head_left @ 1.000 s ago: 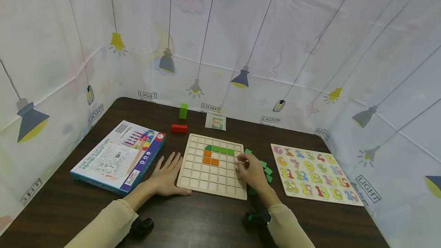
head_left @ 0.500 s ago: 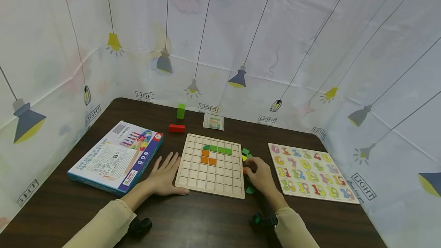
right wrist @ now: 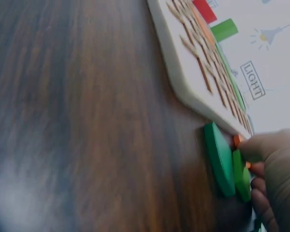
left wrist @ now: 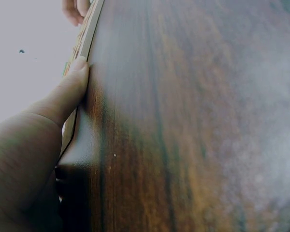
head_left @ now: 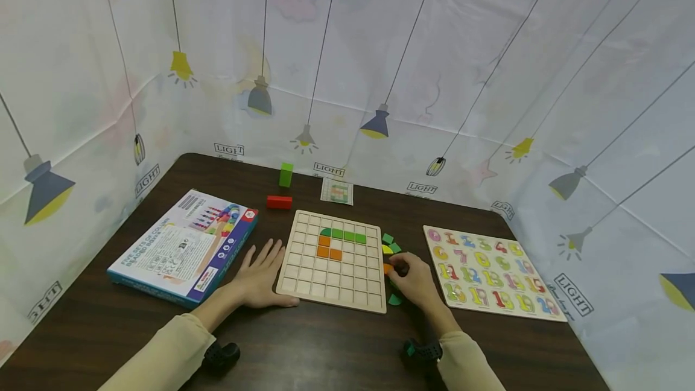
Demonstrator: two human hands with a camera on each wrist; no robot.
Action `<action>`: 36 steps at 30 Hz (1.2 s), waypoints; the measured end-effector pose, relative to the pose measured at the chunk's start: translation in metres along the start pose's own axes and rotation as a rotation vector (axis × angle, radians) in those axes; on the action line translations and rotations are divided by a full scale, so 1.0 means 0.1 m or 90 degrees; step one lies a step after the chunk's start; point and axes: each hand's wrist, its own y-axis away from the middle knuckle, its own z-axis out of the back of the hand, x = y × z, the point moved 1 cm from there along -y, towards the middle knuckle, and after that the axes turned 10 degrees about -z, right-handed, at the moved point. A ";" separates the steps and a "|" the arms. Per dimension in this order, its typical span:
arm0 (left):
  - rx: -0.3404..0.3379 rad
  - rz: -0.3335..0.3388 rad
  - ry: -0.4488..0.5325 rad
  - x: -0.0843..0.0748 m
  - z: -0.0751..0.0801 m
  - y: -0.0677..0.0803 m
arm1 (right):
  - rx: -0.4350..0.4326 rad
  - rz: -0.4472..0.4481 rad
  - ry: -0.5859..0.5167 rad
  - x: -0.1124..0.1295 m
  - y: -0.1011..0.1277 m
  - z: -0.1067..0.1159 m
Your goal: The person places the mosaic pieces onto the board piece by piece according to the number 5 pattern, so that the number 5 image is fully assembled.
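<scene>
An orange block (head_left: 388, 268) lies at the right edge of the board (head_left: 320, 279), among loose green pieces (head_left: 395, 300). The right hand (head_left: 417, 279) has thumb and fingers curled close about the block; whether they pinch it, I cannot tell. On the board, a green row (head_left: 349, 236) tops three orange squares (head_left: 323, 251). The left hand (head_left: 263, 279) lies with fingers spread, thumb against the board's near edge. The step looks like picking out a piece; next seems to call for a sure pinch and a lift clear of its neighbours.
</scene>
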 end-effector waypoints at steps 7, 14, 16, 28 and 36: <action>0.002 0.000 0.015 -0.03 0.05 0.04 | 0.019 -0.041 0.016 0.04 -0.04 -0.04; 0.009 -0.002 -0.003 -0.06 0.07 0.02 | 0.019 -0.037 0.010 0.02 -0.03 -0.03; 0.014 -0.008 0.001 -0.09 0.09 0.00 | 0.011 -0.046 0.008 0.00 -0.02 -0.01; 0.014 -0.016 0.010 -0.14 0.15 0.04 | -0.036 -0.007 -0.017 0.04 -0.07 -0.03; 0.010 -0.003 0.014 -0.08 0.10 0.04 | -0.019 0.000 -0.061 0.19 -0.14 -0.14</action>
